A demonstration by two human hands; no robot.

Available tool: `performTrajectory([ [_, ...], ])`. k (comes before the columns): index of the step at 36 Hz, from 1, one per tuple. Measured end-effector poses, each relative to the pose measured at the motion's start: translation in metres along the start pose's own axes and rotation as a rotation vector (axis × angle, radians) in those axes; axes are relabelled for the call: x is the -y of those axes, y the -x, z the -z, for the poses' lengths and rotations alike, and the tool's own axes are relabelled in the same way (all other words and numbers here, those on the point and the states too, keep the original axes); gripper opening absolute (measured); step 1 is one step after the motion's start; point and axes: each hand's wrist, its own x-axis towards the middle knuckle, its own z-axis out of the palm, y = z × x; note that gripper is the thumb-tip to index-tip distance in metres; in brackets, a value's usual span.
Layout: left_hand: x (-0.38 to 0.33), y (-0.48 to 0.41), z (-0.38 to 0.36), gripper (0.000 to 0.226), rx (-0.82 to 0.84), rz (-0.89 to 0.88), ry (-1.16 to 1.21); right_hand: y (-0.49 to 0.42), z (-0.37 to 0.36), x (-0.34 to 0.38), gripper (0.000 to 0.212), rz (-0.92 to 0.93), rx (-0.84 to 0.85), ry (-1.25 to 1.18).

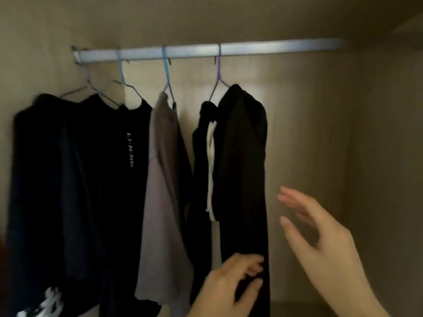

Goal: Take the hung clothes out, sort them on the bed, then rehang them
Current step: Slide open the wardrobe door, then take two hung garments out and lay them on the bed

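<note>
Inside a dim wardrobe, our left hand (231, 284) pinches the lower edge of a black garment (242, 168), the rightmost piece on the metal rail (206, 51), while our right hand (320, 234) hovers just beside it, fingers spread and holding nothing. The garment hangs from a purple wire hanger (217, 85) along with a black piece trimmed in white (210, 170).

The risk, as we judge it, lies in pulling from the hem: the cloth sits bunched high on one shoulder of the thin hanger and could slide off, or drag its neighbour down with it. A tug sideways might also tip the hook off the rail rather than lift it cleanly. The free hand would do better up at the hook.

To the left hang a grey-taupe top (162, 191) on a blue hanger (167, 74), then a black shirt with white lettering (130, 149), then more dark clothes (50, 179) crowded against the wardrobe wall; these pack close and could snag on one another. The rail to the right is bare, leaving room to draw the hanger out. The bed is not in view. Motion blur hides finer detail of both hands.
</note>
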Motion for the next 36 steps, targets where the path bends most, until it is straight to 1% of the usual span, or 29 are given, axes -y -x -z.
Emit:
performTrajectory([
  [1,-0.008,0.002,0.02,0.026,-0.057,-0.058,-0.013,-0.013,-0.003,0.002,0.031,0.013,0.005,-0.088],
  [2,-0.01,0.0,0.039,0.029,-0.117,-0.128,-0.038,-0.027,-0.005,0.006,0.037,0.03,-0.011,-0.16],
  [3,-0.015,-0.004,0.056,0.032,-0.161,-0.163,-0.077,-0.042,-0.005,0.011,0.041,0.039,-0.022,-0.236],
  [4,-0.021,-0.008,0.073,0.034,-0.184,-0.211,-0.126,-0.057,-0.003,0.017,0.042,0.052,-0.045,-0.273],
  [7,-0.053,-0.023,0.122,0.032,-0.285,-0.331,-0.247,-0.105,0.002,0.036,0.034,0.116,-0.149,-0.326],
  [8,-0.062,-0.029,0.137,0.032,-0.324,-0.369,-0.308,-0.121,0.004,0.042,0.033,0.121,-0.15,-0.344],
  [10,-0.079,-0.046,0.168,0.032,-0.397,-0.422,-0.465,-0.152,0.004,0.05,0.034,0.109,-0.09,-0.318],
  [12,-0.09,-0.067,0.196,0.033,-0.464,-0.407,-0.629,-0.182,0.003,0.058,0.04,0.063,0.014,-0.24],
  [13,-0.092,-0.079,0.21,0.034,-0.486,-0.366,-0.682,-0.194,0.001,0.062,0.045,0.031,0.075,-0.198],
  [16,-0.088,-0.12,0.243,0.04,-0.475,-0.147,-0.727,-0.226,-0.006,0.069,0.059,-0.073,0.251,-0.056],
  [18,-0.08,-0.144,0.256,0.051,-0.413,0.04,-0.636,-0.242,-0.01,0.071,0.066,-0.126,0.332,0.06],
  [20,-0.066,-0.163,0.262,0.058,-0.349,0.201,-0.504,-0.253,-0.014,0.072,0.067,-0.178,0.368,0.145],
  [22,-0.048,-0.176,0.264,0.059,-0.287,0.345,-0.341,-0.259,-0.018,0.072,0.054,-0.241,0.393,0.134],
  [25,-0.023,-0.187,0.261,0.053,-0.223,0.471,-0.044,-0.268,-0.024,0.066,0.032,-0.308,0.406,0.036],
  [27,-0.016,-0.191,0.258,0.047,-0.211,0.503,0.148,-0.27,-0.027,0.062,0.027,-0.354,0.394,-0.04],
  [30,-0.01,-0.194,0.254,0.038,-0.258,0.503,0.299,-0.273,-0.033,0.059,0.028,-0.414,0.373,-0.171],
  [32,-0.005,-0.196,0.255,0.043,-0.302,0.509,0.356,-0.276,-0.036,0.054,0.033,-0.478,0.376,-0.266],
  [36,0.013,-0.207,0.265,0.054,-0.409,0.506,0.41,-0.284,-0.044,0.047,0.031,-0.555,0.403,-0.406],
])
